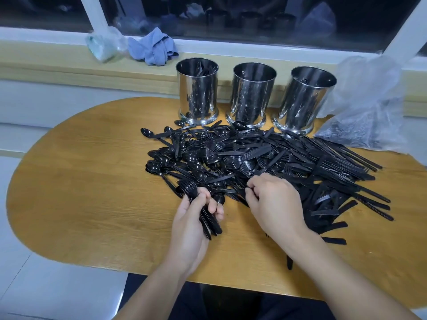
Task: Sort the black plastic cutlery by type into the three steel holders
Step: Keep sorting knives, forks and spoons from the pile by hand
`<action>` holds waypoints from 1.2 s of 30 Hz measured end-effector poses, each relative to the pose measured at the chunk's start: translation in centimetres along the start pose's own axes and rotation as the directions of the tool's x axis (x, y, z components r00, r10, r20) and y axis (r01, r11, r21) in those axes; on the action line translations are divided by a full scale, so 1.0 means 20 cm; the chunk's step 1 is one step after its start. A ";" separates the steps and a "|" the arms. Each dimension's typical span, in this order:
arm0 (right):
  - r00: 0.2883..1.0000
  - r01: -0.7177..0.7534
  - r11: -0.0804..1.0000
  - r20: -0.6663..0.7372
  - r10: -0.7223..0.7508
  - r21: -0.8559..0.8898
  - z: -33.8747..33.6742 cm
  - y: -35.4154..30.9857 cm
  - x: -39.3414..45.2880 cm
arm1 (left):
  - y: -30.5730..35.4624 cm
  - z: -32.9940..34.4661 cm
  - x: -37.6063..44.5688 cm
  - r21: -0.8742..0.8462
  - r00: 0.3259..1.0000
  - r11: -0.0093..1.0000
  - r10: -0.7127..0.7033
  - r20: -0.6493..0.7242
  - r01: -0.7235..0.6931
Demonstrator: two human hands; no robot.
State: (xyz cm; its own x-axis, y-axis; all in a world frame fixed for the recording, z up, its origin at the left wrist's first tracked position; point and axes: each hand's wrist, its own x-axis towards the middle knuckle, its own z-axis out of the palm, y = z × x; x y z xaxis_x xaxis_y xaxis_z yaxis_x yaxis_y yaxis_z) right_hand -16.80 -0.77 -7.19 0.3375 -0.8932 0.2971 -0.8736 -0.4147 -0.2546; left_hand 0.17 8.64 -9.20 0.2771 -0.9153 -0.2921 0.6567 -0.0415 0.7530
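Fingers [205, 204] of the left hand [191, 227] curl round a bundle of forks [201, 209], while the right hand [275, 204] pinches one piece at the near edge of the cutlery pile [265, 162]. One wooden table [80, 192] carries that heap, too tangled to count. Three steel holders [253, 93] stand upright behind it; their contents are hard to make out. One plastic bag [365, 107] sits right of them.

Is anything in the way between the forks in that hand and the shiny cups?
Yes. The left hand grips a bunch of forks at the table's near side. The big pile of cutlery lies between it and the three steel holders. Nothing blocks the air above, so lifting over looks easy.
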 end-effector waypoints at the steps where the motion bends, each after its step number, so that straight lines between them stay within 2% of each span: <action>1: 1.000 -0.009 1.000 -0.010 0.010 0.030 -0.01 0.02 -0.01 | 0.00 0.00 0.00 0.011 1.000 1.000 -0.005 -0.001 0.005; 6: 0.995 -0.071 0.965 0.090 0.050 0.251 -0.02 0.05 -0.07 | 0.00 0.00 0.00 0.053 1.000 0.999 0.001 0.016 -0.002; 12: 0.994 -0.045 0.975 0.107 0.021 0.219 0.00 0.08 -0.10 | 0.00 0.00 -0.01 0.073 1.000 0.997 0.001 0.030 -0.003; 18: 0.991 -0.035 0.962 0.134 -0.002 0.271 0.00 0.07 -0.09 | 0.00 0.00 -0.01 0.073 0.999 0.997 -0.007 0.042 0.004; 23: 0.999 0.027 0.986 0.032 -0.033 0.167 0.00 0.06 -0.09 | 0.00 0.01 -0.02 0.082 0.999 0.997 -0.005 0.043 0.001; 26: 0.996 0.088 0.981 -0.008 -0.088 0.174 0.03 0.07 -0.09 | 0.01 0.01 -0.02 0.082 0.999 0.997 -0.001 0.042 -0.002; 36: 0.991 0.132 0.991 0.033 -0.133 0.037 0.09 0.08 -0.08 | 0.00 0.00 -0.02 0.034 0.998 0.999 -0.020 0.056 0.018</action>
State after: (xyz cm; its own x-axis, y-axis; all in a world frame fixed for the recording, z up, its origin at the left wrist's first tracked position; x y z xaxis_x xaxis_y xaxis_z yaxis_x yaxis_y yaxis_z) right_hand -18.13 -0.20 -9.68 0.4623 -0.8353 0.2977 -0.8079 -0.5351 -0.2468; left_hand 0.06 8.94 -9.09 0.2242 -0.9352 -0.2741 0.6373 -0.0721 0.7672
